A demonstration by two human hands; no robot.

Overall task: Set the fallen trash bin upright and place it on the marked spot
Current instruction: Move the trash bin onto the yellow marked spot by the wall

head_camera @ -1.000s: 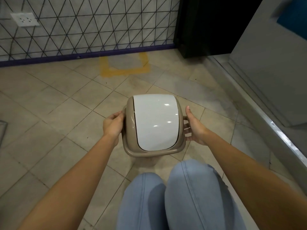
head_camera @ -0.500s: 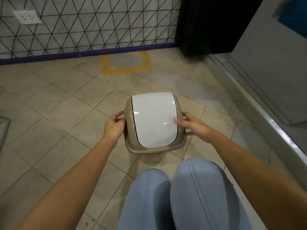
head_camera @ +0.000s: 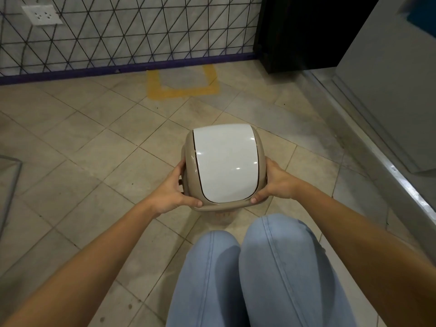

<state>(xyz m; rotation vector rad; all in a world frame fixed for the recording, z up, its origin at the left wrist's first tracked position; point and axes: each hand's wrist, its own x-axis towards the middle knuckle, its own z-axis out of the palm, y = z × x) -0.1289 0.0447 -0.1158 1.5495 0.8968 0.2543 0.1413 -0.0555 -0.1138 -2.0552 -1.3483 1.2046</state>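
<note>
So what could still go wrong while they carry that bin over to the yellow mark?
1. The bin is held only by its smooth sides between the left hand and right hand, so it might slip.
2. The white lid looks like a swing flap; pressing on it could shift the grip.
3. The yellow mark sits tight against the wall, so the bin may bump it or land off the mark.
</note>
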